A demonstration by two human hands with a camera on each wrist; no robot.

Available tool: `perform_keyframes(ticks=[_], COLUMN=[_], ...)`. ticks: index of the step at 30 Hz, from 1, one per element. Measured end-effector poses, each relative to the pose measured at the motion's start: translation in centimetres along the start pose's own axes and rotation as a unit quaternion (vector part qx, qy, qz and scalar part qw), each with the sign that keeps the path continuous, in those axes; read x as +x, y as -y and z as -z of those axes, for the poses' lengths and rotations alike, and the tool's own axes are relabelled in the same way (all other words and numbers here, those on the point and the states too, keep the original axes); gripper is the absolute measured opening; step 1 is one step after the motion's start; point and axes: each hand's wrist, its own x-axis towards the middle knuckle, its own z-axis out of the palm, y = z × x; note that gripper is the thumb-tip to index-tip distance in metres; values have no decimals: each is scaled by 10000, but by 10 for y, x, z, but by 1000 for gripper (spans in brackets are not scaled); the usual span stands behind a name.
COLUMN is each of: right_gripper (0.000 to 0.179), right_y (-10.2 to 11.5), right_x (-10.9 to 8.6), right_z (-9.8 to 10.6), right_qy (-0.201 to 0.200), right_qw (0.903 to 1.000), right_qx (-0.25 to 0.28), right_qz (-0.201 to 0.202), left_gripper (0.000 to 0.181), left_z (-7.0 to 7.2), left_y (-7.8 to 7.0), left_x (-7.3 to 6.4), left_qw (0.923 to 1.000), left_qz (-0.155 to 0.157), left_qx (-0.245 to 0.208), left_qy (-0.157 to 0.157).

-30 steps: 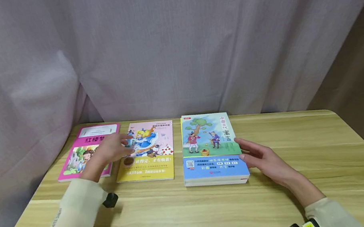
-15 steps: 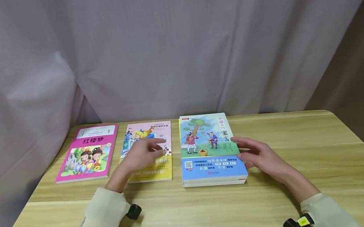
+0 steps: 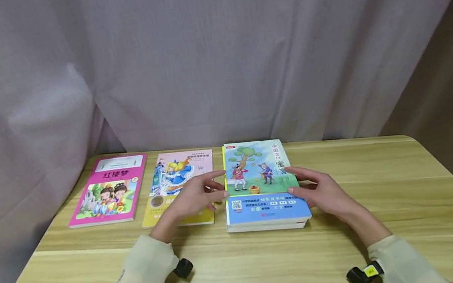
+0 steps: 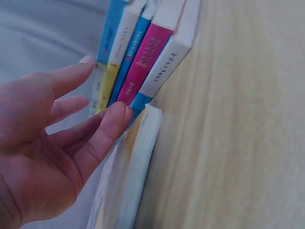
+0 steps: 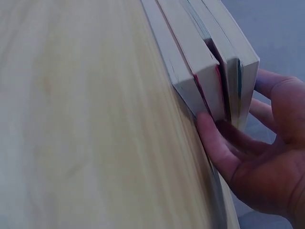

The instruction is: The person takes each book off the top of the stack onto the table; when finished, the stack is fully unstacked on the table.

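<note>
A stack of several picture books (image 3: 267, 210) lies flat on the wooden table, with a green-and-blue cover on top. My right hand (image 3: 329, 194) is at its right side, thumb and forefinger overlapping the cover's edge in the head view. In the right wrist view, the right fingers (image 5: 209, 133) lie along the stack's side, near its lower corner. My left hand (image 3: 195, 197) reaches over the pink-and-yellow book (image 3: 163, 211), its spread fingertips right at the stack's left edge. Several coloured spines (image 4: 143, 62) face the left hand, with its fingers (image 4: 112, 117) extended near them.
A magenta picture book (image 3: 106, 195) lies flat at the far left of the table (image 3: 250, 274). Grey curtain (image 3: 193, 56) hangs behind the table's back edge. Small black devices, such as the left wrist camera (image 3: 183, 268), are strapped at both sleeves.
My left hand has moved right, from between the magenta and pink-and-yellow books to the stack's left edge. The right hand has stayed at the stack's right side, its fingertips slightly farther over the cover.
</note>
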Motion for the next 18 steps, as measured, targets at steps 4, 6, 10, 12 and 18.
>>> perform_keyframes(ticks=[4,6,10,12,18], right_gripper=[70,71,74,74,74], right_y=[-3,-3,-3,-3,-4], right_x=[0,0,-1,-3,-7], right_z=[6,8,11,14,25], right_qy=[-18,-3,70,48,78], right_qw=[10000,9999,9998,9997,9996], right_qx=[49,75,63,-16,-90], right_qz=[-80,-113,-180,-236,-270], left_gripper=[64,63,60,59,62], left_z=[-4,-5,-7,-8,-9], left_y=[1,2,1,1,0], left_x=[3,2,1,1,3], left_qw=[9999,9999,9999,9999,9997], left_qz=[82,95,121,144,224], left_qx=[12,27,22,-4,-125], left_qy=[-92,-122,-89,-65,26])
